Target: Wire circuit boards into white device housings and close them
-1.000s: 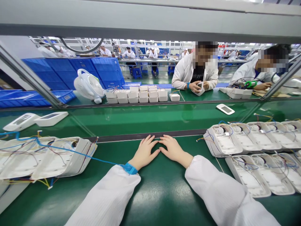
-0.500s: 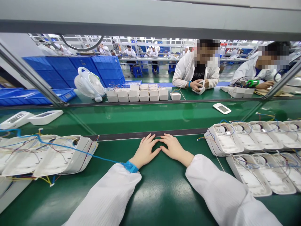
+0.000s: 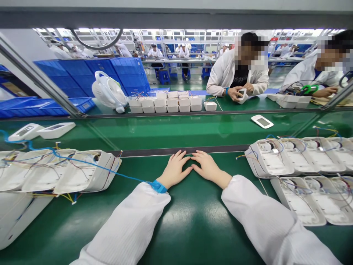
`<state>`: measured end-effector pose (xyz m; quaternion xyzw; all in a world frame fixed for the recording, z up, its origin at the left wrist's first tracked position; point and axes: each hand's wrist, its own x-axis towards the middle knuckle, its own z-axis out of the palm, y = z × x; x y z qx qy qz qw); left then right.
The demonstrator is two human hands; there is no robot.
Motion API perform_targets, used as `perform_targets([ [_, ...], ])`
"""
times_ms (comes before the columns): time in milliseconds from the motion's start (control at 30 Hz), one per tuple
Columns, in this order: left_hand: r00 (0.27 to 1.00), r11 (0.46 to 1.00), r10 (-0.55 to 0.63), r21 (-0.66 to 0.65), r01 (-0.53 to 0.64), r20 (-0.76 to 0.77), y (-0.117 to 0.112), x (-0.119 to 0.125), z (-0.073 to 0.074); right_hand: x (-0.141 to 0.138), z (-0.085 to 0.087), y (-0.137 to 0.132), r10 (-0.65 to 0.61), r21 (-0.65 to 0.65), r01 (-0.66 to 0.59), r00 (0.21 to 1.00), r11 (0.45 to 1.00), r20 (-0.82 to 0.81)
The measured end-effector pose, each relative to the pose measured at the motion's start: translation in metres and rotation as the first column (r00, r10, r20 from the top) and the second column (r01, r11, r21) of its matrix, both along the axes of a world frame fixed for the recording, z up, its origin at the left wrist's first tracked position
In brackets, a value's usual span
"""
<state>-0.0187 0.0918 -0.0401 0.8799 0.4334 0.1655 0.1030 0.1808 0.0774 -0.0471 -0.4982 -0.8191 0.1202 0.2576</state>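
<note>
My left hand [image 3: 175,170] lies palm down on the green bench top [image 3: 190,228], fingers stretched out and nothing in it. A blue wrist strap [image 3: 159,186] with a blue cord circles that wrist. Opposite it, my right hand [image 3: 209,167] rests flat in the same way, its fingertips touching or nearly touching those of the left. To the left stand white plastic housings [image 3: 75,176] with loose coloured wires. More open white housings [image 3: 273,160], wired and with small cylindrical parts inside, are lined up in two rows on the right.
Beyond a dark strip [image 3: 149,151] runs a green belt carrying a white panel with a grey window [image 3: 261,121]. White display units [image 3: 56,130] sit at left. Farther back are a white fan [image 3: 109,92], small white boxes [image 3: 172,108], blue crates [image 3: 129,75] and two co-workers; one holds a white part.
The whole view has shifted slightly, so the scene sits a little higher and further right. My hands keep the same flat pose on the bench.
</note>
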Motion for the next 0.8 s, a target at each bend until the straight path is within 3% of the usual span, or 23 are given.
perform_targets([
  [800,1.000,1.000,0.006,0.001,-0.006,-0.009,-0.0007,0.0007,0.0010,0.0001,-0.0018,0.0006,-0.003,0.025,0.002,1.000,1.000,0.014],
])
